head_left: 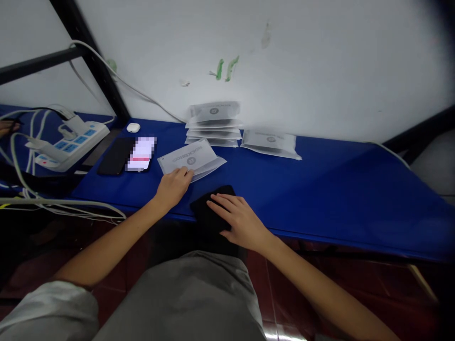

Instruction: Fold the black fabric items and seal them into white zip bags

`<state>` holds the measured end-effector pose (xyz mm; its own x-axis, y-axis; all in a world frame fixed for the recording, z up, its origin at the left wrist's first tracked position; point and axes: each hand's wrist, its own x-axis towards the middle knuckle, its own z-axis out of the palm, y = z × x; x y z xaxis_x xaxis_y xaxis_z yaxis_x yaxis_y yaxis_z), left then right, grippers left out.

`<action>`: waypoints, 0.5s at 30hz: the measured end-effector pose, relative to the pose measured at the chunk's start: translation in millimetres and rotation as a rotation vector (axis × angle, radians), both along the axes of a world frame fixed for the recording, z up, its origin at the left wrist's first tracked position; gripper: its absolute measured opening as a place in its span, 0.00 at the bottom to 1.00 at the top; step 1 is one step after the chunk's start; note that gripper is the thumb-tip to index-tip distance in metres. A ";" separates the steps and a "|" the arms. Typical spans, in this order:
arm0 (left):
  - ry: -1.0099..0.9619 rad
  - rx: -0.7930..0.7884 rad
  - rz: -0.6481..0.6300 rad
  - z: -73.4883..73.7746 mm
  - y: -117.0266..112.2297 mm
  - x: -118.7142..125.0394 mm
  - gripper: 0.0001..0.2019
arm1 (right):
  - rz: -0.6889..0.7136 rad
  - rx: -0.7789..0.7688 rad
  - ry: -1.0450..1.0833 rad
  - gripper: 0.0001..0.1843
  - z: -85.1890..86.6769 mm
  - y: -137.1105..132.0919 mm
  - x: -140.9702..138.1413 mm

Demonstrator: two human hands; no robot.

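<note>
My left hand [175,185] has its fingers curled at the near edge of a frosted plastic bag [199,154] printed with a brand name and a round logo. The bag lies aslant on the blue table, its near side loose. To the right, my right hand [239,215] lies with fingers stretched out over a folded black cloth item [202,204] at the table's front edge. Part of that item is hidden under the hand, and its exact kind cannot be told.
Several frosted bags [213,124] are stacked against the wall, with another bag [269,143] beside them. On the left are a dark phone [115,156], a lit phone [141,154], a white earbud case [133,128] and a power strip [76,144] with tangled cables.
</note>
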<state>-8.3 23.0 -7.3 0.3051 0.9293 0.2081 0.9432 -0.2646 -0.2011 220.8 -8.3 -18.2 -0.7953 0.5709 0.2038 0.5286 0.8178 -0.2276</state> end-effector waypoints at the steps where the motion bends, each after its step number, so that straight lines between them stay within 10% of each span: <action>1: 0.005 -0.004 -0.007 1.1 -1.0 0.0 0.15 | 0.016 -0.013 -0.005 0.39 0.8 -2.0 0.2; 8: 0.050 -0.017 -0.059 19.0 -8.3 0.0 0.15 | 0.104 0.005 0.008 0.39 13.6 -7.3 1.8; 15: 0.032 0.104 -0.044 26.6 -14.2 2.2 0.18 | 0.192 0.336 0.096 0.21 11.3 -4.7 -1.4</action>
